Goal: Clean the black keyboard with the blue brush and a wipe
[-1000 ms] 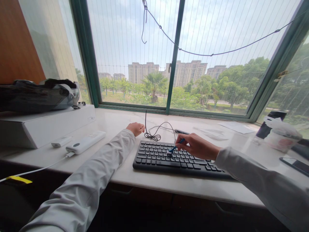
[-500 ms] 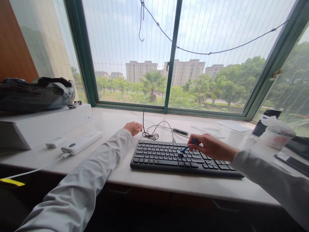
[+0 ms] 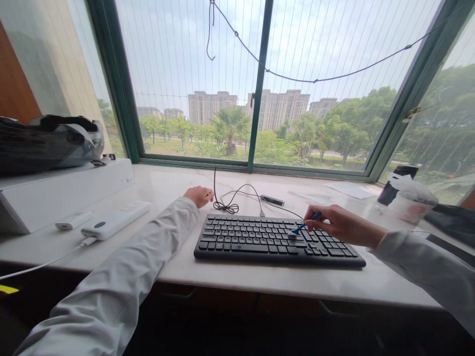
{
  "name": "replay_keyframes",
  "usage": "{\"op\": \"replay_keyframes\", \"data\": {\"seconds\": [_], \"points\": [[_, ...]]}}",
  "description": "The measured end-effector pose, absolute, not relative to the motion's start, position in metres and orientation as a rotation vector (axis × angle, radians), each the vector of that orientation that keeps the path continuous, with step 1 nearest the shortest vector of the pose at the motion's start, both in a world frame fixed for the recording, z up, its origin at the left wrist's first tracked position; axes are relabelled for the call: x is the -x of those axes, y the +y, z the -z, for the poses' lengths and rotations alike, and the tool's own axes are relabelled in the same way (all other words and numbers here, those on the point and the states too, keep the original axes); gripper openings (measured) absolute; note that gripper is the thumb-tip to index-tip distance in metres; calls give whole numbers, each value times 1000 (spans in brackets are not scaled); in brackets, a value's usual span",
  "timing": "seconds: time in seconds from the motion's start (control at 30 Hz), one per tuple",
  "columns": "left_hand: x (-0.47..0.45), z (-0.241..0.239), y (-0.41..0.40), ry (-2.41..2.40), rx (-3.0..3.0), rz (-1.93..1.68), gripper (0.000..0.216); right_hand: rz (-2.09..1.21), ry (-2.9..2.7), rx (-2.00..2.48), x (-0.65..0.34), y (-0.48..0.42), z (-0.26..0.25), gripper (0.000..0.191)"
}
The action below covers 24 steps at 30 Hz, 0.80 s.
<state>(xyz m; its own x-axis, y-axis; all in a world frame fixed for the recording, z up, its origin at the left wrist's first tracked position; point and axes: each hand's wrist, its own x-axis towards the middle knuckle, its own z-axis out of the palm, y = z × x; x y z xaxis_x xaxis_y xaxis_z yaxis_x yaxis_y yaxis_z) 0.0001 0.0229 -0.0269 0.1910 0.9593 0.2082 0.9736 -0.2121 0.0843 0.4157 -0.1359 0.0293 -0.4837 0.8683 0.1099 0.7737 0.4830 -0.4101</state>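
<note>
Brush (image 3: pixel 304 227) handle partly inside right hand (image 3: pixel 339 225)

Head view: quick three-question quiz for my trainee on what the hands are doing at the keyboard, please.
1. True or false: the right hand holds a small brush with its tip down on the keys of the keyboard.
2. Where does the left hand rest?
A) on the keyboard
B) on the sill, beside the coiled cable
C) on the brush
3. Short answer: what colour is the brush handle?

Key: 1 true; 2 B; 3 blue.
</note>
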Motion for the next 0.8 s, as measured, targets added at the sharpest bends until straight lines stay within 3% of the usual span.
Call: {"op": "replay_keyframes", "data": {"seconds": [0.8], "points": [[0, 29, 25, -1916, 2368, 327, 42, -451, -2341, 1452, -452, -138, -37, 38]]}}
